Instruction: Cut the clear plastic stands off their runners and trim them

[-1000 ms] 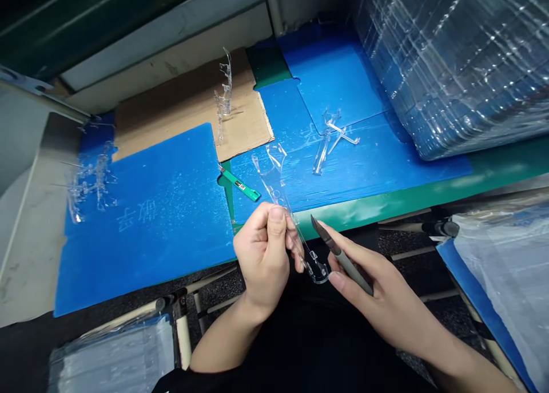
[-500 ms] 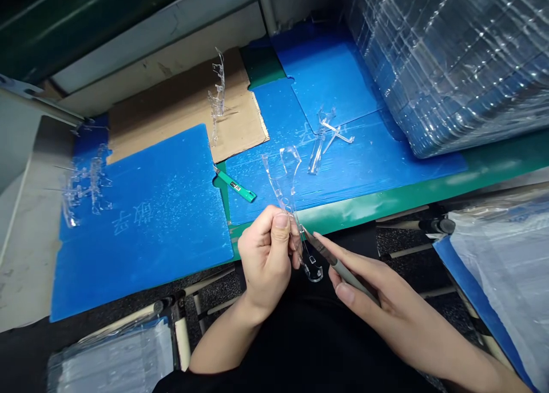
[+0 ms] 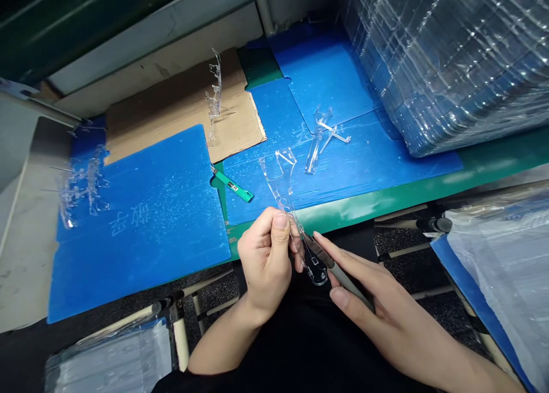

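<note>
My left hand [image 3: 268, 255] is closed round the middle of a clear plastic part [image 3: 279, 188], held slanting in front of the bench edge. Its two-pronged upper end points away from me, and its rounded lower end sticks out below my fist. In my right hand [image 3: 369, 290] is a utility knife [image 3: 338, 273] with a grey handle, gripped between thumb and fingers. The knife's blade lies along the right side of the clear part, just past my left fingers. Whether the edge touches the plastic I cannot tell.
A green cutter [image 3: 234, 184] lies on the blue sheet [image 3: 171, 221]. Clear plastic pieces rest at the left [image 3: 88, 190], on the cardboard [image 3: 167, 107] and at the right [image 3: 321, 135]. A tall stack of clear trays [image 3: 446, 67] occupies the back right. Wrapped bundles flank me below.
The blade and my right hand have shifted slightly down and left along the clear part. The part's prongs have turned a little. My left hand keeps its grip.
</note>
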`<state>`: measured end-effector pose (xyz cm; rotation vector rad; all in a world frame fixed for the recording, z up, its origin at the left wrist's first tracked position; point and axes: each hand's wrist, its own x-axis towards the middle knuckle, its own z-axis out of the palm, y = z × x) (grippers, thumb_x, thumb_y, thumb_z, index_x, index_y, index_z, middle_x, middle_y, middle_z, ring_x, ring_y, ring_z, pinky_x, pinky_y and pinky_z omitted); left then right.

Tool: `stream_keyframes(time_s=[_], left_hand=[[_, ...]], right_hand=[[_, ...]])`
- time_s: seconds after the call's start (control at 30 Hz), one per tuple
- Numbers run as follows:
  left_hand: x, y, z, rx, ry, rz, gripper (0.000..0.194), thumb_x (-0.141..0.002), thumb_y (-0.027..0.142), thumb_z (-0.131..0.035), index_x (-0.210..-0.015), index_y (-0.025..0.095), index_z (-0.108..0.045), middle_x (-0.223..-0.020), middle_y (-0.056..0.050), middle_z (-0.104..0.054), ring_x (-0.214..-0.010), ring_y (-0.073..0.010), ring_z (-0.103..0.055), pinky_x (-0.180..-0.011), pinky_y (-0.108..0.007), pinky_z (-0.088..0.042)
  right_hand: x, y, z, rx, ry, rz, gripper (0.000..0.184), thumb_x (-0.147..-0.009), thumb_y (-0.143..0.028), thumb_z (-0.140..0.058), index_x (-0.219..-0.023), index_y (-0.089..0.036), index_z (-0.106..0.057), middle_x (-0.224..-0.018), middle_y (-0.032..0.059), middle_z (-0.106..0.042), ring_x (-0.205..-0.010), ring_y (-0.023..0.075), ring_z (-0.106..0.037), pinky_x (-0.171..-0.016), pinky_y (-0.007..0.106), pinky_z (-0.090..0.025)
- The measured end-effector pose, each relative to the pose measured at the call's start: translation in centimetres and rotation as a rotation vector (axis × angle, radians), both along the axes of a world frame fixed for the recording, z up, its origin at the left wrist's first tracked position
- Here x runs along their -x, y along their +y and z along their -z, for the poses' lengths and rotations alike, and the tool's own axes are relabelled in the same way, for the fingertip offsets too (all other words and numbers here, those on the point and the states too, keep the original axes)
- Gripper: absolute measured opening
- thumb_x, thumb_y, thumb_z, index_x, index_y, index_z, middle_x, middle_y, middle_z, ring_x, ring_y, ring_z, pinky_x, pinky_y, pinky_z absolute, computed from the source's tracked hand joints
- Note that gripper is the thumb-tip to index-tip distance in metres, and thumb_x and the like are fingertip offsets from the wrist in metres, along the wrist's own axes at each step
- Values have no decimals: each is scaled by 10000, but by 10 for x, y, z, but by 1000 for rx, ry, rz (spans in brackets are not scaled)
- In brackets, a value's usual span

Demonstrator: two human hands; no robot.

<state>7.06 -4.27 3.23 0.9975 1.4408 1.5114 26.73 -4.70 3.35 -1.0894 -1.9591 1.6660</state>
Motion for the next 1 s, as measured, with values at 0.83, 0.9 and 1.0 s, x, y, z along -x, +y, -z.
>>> stream_keyframes(time_s=[0.83,0.9,1.0], left_hand=[[-3,-1,2,29,33,-29,438,-1117,434,-595,-749,197,-590,-573,52,-573,-379,-57,-513,-413,-201,-385],[-3,-1,2,35,47,-43,440,-1113,445,-600,-748,199,-593,-571,53,-575,-378,-57,-511,-412,-200,-385],[-2,-1,2,44,67,-46,430,-1110,449,-603,-758,203,-604,-572,57,-570,-379,-61,-513,-410,-202,-393]], right_hand=[[-1,-4,7,4,36,22,671,-1138,-382,-573,-1741,-479,-295,-1750,-22,-447,-1608,275,-456,-1309,577,-411],[-1,-4,7,-8,31,26,673,-1136,-375,-575,-1743,-470,-298,-1744,-15,-457,-1603,280,-463,-1301,574,-427],[-1,-4,6,-27,7,18,686,-1135,-366,-572,-1751,-453,-284,-1745,-4,-454,-1602,283,-463,-1296,568,-436]])
